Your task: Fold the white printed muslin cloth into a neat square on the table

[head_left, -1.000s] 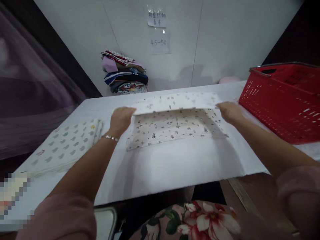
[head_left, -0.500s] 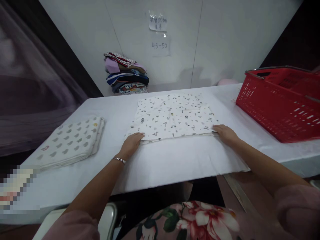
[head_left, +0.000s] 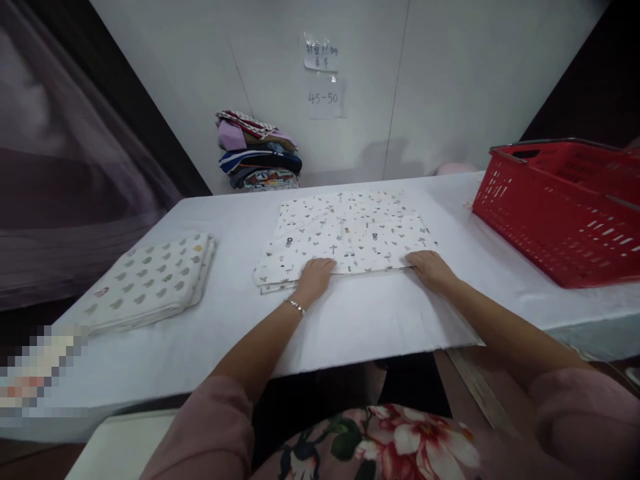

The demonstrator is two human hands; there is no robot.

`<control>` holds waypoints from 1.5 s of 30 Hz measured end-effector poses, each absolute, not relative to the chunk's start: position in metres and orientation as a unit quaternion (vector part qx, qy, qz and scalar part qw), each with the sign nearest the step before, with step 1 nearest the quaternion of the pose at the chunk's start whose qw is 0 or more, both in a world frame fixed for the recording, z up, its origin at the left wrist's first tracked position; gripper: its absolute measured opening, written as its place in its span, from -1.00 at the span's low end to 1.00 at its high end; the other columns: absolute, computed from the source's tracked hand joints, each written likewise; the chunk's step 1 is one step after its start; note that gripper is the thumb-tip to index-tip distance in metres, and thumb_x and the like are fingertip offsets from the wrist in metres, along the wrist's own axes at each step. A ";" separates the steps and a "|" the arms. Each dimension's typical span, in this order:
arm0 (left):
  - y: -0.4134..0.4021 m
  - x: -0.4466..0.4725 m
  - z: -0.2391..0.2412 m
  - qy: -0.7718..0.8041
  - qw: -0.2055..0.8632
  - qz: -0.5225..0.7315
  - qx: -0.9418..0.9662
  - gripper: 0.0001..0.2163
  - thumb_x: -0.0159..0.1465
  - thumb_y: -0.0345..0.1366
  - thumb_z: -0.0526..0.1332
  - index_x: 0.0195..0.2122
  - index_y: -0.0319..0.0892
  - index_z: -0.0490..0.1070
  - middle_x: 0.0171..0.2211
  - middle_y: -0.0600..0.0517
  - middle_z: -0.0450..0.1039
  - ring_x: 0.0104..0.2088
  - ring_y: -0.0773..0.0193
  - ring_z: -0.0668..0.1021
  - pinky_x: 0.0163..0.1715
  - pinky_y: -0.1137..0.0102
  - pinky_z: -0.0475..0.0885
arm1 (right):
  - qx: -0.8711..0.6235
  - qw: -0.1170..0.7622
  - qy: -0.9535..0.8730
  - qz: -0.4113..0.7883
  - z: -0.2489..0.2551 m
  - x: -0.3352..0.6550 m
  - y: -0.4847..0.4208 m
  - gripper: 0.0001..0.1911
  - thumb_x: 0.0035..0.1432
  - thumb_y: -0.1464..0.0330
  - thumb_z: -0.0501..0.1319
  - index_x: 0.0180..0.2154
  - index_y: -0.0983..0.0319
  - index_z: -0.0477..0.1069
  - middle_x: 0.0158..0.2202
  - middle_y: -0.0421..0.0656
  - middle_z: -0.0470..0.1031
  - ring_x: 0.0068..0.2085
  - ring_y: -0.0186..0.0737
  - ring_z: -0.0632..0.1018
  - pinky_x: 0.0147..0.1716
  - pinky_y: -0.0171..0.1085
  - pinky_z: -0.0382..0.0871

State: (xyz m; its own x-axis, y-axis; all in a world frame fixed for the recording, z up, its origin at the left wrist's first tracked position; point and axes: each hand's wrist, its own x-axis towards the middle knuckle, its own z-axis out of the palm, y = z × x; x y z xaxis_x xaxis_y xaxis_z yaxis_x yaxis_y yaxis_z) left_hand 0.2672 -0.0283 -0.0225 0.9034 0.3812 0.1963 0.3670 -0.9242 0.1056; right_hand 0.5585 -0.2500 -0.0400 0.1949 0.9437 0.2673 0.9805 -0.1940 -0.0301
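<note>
Along the near edge of the printed cloth (head_left: 345,230), which lies flat and folded on the white table (head_left: 240,333), the left hand (head_left: 316,277) and the right hand (head_left: 430,268) are held apart, fingers resting on the fabric; whether the edge is pinched cannot be told, as the undersides are hidden. The layer held raised a second ago is now laid down, and the left hand has been shifted inward from the corner, so the fold is judged to be made. Two hands and one printed cloth are counted, with one folded bundle (head_left: 155,273) to the left, one red basket (head_left: 540,230) to the right, one pile of fabrics (head_left: 260,160) by the far edge, two paper notes (head_left: 321,57) on the wall and one bracelet (head_left: 295,306).
</note>
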 end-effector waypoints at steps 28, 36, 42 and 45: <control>-0.040 0.320 -0.028 0.211 0.175 0.149 0.950 -0.80 0.30 -0.34 0.09 -0.15 -0.10 0.49 -0.23 0.02 0.48 -0.19 0.23 0.45 -0.21 0.36 0.32 | -0.766 0.158 -0.623 -0.033 -0.030 0.545 -0.218 -0.72 0.24 0.36 0.03 -0.29 0.20 0.52 -0.21 -0.11 0.55 -0.19 -0.19 0.46 -0.19 -0.28 0.24; -0.025 0.330 -0.016 0.177 0.035 0.212 0.960 -0.80 0.28 -0.44 0.08 -0.26 -0.13 0.51 -0.23 -0.05 0.46 -0.17 0.18 0.42 -0.20 0.28 0.26 | -0.790 0.112 -0.588 -0.134 -0.011 0.545 -0.207 -0.70 0.29 0.38 0.00 -0.25 0.22 0.51 -0.16 -0.07 0.53 -0.15 -0.15 0.42 -0.28 -0.30 0.20; -0.029 0.318 -0.033 0.130 0.015 0.130 0.983 -0.78 0.28 -0.46 0.07 -0.30 -0.12 0.52 -0.28 -0.06 0.45 -0.18 0.17 0.41 -0.20 0.27 0.23 | -0.747 0.094 -0.653 -0.084 -0.032 0.538 -0.220 -0.70 0.27 0.40 0.01 -0.28 0.19 0.53 -0.12 -0.08 0.52 -0.10 -0.13 0.40 -0.26 -0.29 0.25; -0.034 0.313 -0.037 0.136 0.024 0.125 0.982 -0.76 0.29 -0.46 0.05 -0.25 -0.11 0.51 -0.25 -0.06 0.45 -0.16 0.16 0.40 -0.17 0.25 0.23 | -0.748 0.103 -0.652 -0.072 -0.038 0.537 -0.225 -0.67 0.27 0.40 -0.01 -0.24 0.18 0.54 -0.12 -0.07 0.51 -0.08 -0.11 0.40 -0.22 -0.25 0.27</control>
